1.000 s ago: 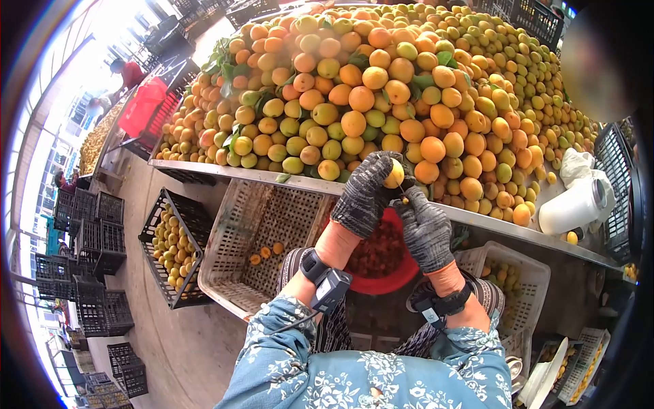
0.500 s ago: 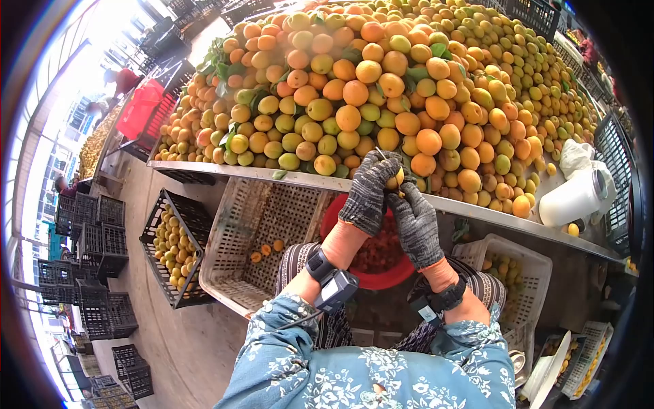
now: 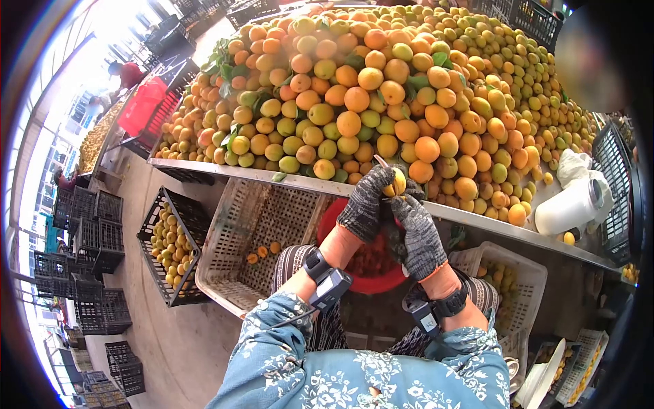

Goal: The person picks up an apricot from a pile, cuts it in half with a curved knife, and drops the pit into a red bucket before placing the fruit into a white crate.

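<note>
Both my hands wear dark grey knitted gloves and meet over a red basin [image 3: 385, 283], just in front of the fruit table. A yellow apricot [image 3: 398, 183] sits between them. My left hand [image 3: 368, 202] is closed around its left side, and a thin pointed tool [image 3: 380, 161] sticks up by those fingers; which hand grips it I cannot tell. From below, my right hand [image 3: 417, 230] pinches the apricot, fingertips at its lower end. Reddish-brown pieces lie in the basin, partly hidden by the hands. Behind, a large heap of apricots [image 3: 347, 124] covers the table.
A metal table edge [image 3: 300, 178] runs beyond my hands. To the left stand a pale crate [image 3: 228, 269] with several apricot halves and a black crate [image 3: 194, 276] of apricots. At right are a white crate [image 3: 533, 276] and a white jar [image 3: 565, 208].
The apricot shows more fully between my gloves. My right hand has turned and sits slightly lower. A blurred shape, perhaps a person, now appears at the upper right.
</note>
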Demonstrator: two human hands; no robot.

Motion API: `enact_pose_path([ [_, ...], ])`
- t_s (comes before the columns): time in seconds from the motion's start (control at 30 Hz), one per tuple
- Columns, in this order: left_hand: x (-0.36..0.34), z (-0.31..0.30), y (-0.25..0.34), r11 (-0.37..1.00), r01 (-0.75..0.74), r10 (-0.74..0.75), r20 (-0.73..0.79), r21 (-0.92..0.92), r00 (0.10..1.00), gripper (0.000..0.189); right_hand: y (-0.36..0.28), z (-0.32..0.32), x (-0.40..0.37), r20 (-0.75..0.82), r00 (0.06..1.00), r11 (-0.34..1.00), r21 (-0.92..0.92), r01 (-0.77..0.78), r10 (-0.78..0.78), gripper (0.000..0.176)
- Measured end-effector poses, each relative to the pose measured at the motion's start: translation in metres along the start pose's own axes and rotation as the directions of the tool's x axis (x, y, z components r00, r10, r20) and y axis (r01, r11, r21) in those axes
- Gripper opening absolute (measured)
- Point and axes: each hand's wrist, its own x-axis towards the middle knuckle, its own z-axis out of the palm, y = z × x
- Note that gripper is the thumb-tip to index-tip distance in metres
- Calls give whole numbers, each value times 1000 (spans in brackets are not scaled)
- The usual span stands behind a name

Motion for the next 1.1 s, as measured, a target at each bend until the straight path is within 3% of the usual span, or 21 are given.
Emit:
enact_pose_path([
  [0.07,-1,4,2,970,-134,142,-26,201,989,32,-2,-6,3,-36,991,990,-39,-132,131,23],
  [0.1,3,7,3,936,-214,218,16,281,976,32,-6,-8,4,39,979,873,-446,197,-200,20],
  [0.2,5,5,15,955,-180,199,-60,234,978,32,-28,-12,-5,13,996,856,-510,82,-88,20],
  [0.23,15,-10,17,965,-204,218,-73,162,973,31,-28,-17,-2,34,992,837,-533,119,-119,14],
  [0.27,13,-9,24,964,-206,222,-78,170,972,31,-37,-20,-3,-1,1000,868,-497,0,0,10],
  [0.33,6,-9,37,999,-40,39,-136,-10,990,30,-45,-29,4,-51,998,986,-167,-30,22,7],
  [0.37,6,-9,34,999,-12,10,-75,-38,997,33,-51,-33,7,-70,998,963,-269,-26,7,9],
  [0.47,-1,9,15,997,64,-64,14,33,998,36,-51,-31,16,-34,977,923,-336,186,-209,26],
  [0.5,-5,19,12,990,88,-80,-71,110,994,38,-52,-30,18,-47,977,922,-343,180,-208,26],
  [0.53,-6,20,6,989,98,-92,-67,106,994,38,-52,-28,20,48,956,852,-441,281,-291,33],
  [0.57,-7,21,2,969,9,-12,9,246,1000,37,-53,-28,21,153,921,763,-521,383,-358,41],
  [0.6,-7,21,-1,923,-91,60,96,374,994,35,-54,-29,21,148,922,762,-525,379,-357,41],
  [0.63,-7,20,-2,925,-87,55,97,371,994,35,-56,-29,21,186,952,793,-526,306,-244,46],
  [0.67,-6,19,-2,955,-2,-29,99,296,995,34,-57,-29,21,225,966,816,-530,230,-127,51],
  [0.73,-5,17,-1,975,171,-188,122,140,975,30,-55,-30,23,215,970,842,-499,207,-111,52],
  [0.8,-9,17,1,965,201,-219,95,170,971,30,-59,-33,22,194,981,868,-482,119,-26,48],
  [0.87,-7,10,-3,951,233,-251,68,202,966,30,-57,-34,21,167,985,859,-498,122,-43,47],
  [0.93,0,-6,-10,765,-166,35,217,622,976,30,-55,-32,20,141,988,850,-512,126,-61,45],
  [0.97,0,-7,-11,766,-168,37,218,620,975,30,-54,-30,18,113,991,896,-429,110,-68,44],
  [1.03,-2,-4,-15,967,61,-87,98,248,991,30,-54,-32,19,84,994,932,-350,97,-71,42],
  [1.1,-7,1,-14,979,154,-165,68,137,984,31,-51,-34,21,99,995,991,-130,21,-8,40],
])
